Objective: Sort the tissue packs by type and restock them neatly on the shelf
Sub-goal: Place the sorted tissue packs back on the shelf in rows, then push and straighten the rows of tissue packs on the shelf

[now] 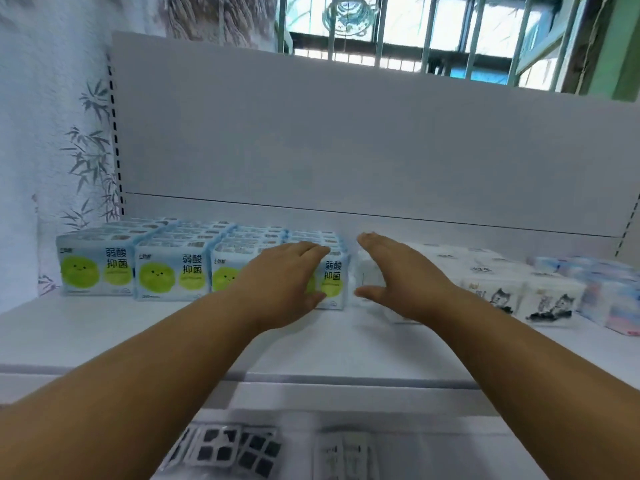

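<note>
Shelf (104, 327): green-circle packs (97, 268) marked "弱酸抑菌", cat-print packs (550, 299), pink-blue packs (609, 299). Left hand (280, 282) flat-fingered against green pack; right hand (405, 275) spread beside white pack (370, 275).

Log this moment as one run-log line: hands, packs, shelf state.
left hand: open, on green-face packs | right hand: open, by cat-print packs | shelf: types grouped, pink-blue packs far right

Shelf (104, 327) front bare; green packs (97, 268) left, cat packs (540, 299) right block rear
</note>
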Tool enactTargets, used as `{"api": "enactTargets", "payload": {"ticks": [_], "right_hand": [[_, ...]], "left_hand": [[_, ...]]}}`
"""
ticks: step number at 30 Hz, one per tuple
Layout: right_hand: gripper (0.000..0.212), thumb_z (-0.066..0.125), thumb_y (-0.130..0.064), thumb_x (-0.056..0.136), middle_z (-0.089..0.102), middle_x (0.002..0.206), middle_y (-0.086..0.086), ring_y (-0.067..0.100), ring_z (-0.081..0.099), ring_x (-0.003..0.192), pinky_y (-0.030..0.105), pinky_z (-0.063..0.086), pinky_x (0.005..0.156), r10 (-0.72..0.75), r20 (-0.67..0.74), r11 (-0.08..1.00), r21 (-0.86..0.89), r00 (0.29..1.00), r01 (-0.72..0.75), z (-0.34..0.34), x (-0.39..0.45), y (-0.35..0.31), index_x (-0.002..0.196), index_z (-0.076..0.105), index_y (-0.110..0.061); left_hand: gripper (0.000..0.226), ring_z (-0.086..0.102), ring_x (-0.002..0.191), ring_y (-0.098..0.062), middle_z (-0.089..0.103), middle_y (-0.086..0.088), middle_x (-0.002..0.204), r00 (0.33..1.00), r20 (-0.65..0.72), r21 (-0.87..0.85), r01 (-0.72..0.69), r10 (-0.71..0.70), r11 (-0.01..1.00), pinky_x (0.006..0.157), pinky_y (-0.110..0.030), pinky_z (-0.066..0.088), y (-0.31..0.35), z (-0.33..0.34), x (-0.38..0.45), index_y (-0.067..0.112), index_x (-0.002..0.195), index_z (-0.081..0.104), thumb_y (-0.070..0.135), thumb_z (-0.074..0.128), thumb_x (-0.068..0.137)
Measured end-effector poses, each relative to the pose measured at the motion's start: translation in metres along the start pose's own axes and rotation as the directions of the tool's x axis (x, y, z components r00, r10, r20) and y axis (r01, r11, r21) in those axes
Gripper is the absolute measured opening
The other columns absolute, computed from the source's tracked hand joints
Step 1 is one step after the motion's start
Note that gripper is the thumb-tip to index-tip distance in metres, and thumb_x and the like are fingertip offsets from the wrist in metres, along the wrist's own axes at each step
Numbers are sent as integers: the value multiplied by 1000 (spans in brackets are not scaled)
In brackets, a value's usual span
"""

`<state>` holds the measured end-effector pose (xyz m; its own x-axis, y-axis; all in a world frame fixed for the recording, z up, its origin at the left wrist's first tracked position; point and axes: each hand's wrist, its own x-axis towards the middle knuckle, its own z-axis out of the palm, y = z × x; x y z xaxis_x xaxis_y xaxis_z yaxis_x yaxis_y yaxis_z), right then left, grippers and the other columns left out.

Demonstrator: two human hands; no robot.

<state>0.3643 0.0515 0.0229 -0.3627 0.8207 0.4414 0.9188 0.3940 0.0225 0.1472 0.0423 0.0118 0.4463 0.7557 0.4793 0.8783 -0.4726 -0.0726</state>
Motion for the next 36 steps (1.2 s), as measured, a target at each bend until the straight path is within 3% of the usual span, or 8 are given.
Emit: {"api": "enactTargets", "payload": {"ticks": [7, 11, 15, 22, 26, 28, 31, 36], "right_hand": [[81, 64, -45, 90, 23, 161, -7, 11, 23, 147, 25, 19, 116, 69, 1, 996, 52, 998, -69, 1, -4, 48, 156, 21, -25], [75, 61, -48, 91, 31, 158, -5, 12, 30, 144, 27, 24, 115, 121, -21, 987, 110, 992, -118, 9, -7, 62, 153, 28, -23], [67, 56, -48, 94, 35, 156, -5, 12, 33, 142, 20, 23, 109, 147, -48, 975, 173, 988, -137, 8, -16, 75, 152, 33, -23], [53, 43, -42, 102, 35, 157, -2, 18, 35, 141, 30, 26, 113, 321, -28, 926, 218, 947, -308, -18, -24, 166, 151, 36, -22], [55, 40, -41, 103, 31, 159, 4, 21, 29, 144, 31, 23, 114, 462, 23, 872, 169, 887, -459, -30, -25, 236, 152, 34, -17], [58, 38, -43, 104, 27, 160, 4, 22, 25, 147, 31, 21, 116, 457, 109, 872, 144, 883, -469, -24, -26, 256, 153, 30, -16], [57, 39, -42, 104, 30, 159, 6, 23, 29, 145, 30, 24, 113, 400, 198, 882, 182, 895, -434, -13, -24, 264, 152, 31, -13], [52, 41, -40, 104, 40, 152, 9, 26, 41, 135, 31, 34, 103, 348, 236, 878, 258, 907, -404, -20, -13, 278, 146, 40, -10]], "left_hand": [[66, 31, 142, -17, 30, 5, 158, 999, 3, -94, -53, 54, 994, 116, -32, 24, 50, 13, 39, 26, 153, 25, 39, 55, 96], [61, 35, 138, -12, 35, 7, 154, 1000, -6, -380, 14, -17, 925, 106, -20, 24, 71, 24, 63, 27, 151, 30, 32, 56, 96], [56, 32, 143, -18, 27, 3, 159, 960, 132, -739, 261, -246, 621, 117, -32, 25, 104, 41, 82, 27, 153, 27, 39, 46, 102], [63, 32, 141, -29, 19, -3, 162, 747, 256, -837, 489, -614, 246, 114, -45, 29, 126, 61, 118, 26, 156, 17, 53, 35, 101], [61, 55, 104, -16, 33, -2, 157, 701, 330, -877, 476, -632, 71, 80, -29, 56, 131, 67, 135, 28, 153, 28, 50, 44, 98], [57, 55, 121, -32, 47, -10, 146, 712, 337, -885, 462, -616, 51, 90, -39, 50, 136, 71, 140, 16, 145, 40, 49, 44, 99], [49, 51, 128, -29, 46, -10, 147, 706, 323, -882, 466, -630, 70, 91, -35, 47, 143, 79, 142, 15, 145, 41, 41, 41, 103], [36, 74, 72, -28, 75, -13, 94, 599, 505, -847, 483, -621, -223, 63, -39, 60, 137, 74, 144, 18, 120, 59, 43, 59, 94]]}}
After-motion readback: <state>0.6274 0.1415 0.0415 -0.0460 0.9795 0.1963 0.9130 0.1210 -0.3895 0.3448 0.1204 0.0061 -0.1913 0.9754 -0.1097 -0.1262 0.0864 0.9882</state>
